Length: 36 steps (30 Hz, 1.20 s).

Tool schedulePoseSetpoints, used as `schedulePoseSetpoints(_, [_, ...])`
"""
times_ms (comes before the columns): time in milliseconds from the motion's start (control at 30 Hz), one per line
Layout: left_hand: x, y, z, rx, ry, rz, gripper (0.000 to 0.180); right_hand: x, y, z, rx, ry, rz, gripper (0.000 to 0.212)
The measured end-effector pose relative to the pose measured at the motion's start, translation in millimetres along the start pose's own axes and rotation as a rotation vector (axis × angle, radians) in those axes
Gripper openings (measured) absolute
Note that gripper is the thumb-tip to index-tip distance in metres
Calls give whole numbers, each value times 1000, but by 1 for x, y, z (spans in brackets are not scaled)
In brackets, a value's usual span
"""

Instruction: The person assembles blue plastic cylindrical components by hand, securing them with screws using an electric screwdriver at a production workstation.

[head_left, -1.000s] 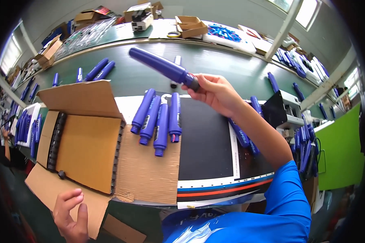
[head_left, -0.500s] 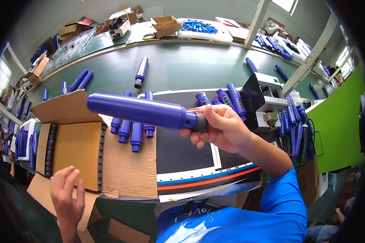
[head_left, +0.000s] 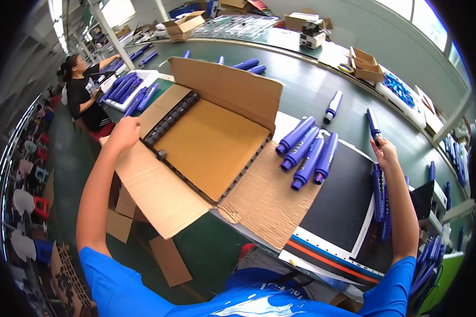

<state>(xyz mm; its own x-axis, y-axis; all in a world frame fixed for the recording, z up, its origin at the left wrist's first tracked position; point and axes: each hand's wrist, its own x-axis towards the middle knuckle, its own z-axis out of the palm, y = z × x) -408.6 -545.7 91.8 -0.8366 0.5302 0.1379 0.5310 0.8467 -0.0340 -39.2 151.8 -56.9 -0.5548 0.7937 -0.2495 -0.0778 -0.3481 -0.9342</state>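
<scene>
My right hand (head_left: 384, 152) is closed round the near end of a purple-blue tube (head_left: 373, 121), which points away over the bench at the right. My left hand (head_left: 126, 133) is closed at the left side of an open cardboard box (head_left: 230, 84); what its fingers hold, if anything, is hidden. A purple tube (head_left: 134, 104) shows just beyond that hand. Inside the box lies a flat brown sheet (head_left: 211, 142), with a black ribbed strip (head_left: 169, 119) along its left side. Several purple tubes (head_left: 304, 150) lie together on and beside the box's right flap.
A black mat (head_left: 336, 206) with striped edging lies to the right, with more tubes (head_left: 378, 193) under my right forearm. A single tube (head_left: 332, 107) lies farther back. A metal-and-black device (head_left: 430, 206) stands far right. A co-worker (head_left: 84, 95) is at the far left beside a tube tray (head_left: 150, 79).
The view has turned left. My right hand has carried the tube away from in front of me to the right. My left hand, spread before, has reached farther out and closed at the box's left side.
</scene>
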Motion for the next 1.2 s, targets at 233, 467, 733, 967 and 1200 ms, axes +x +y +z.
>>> schedulePoseSetpoints(233, [16,34,24,-36,-60,56,24,-12,-19,67,-759,40,-59,47])
schedulePoseSetpoints(467, [-33,24,41,-32,-19,115,27,-35,-28,46,-1115,-124,-305,36])
schedulePoseSetpoints(733, [-55,66,30,-100,-138,169,30,-153,-27,12,-1756,-151,-678,25])
schedulePoseSetpoints(967, [-53,71,32,-267,-164,108,28,-169,-41,-5,-1785,-115,-1062,23])
schedulePoseSetpoints(1200, [-53,72,48,-295,39,117,31,-214,-35,160,-1212,-465,-1515,22])
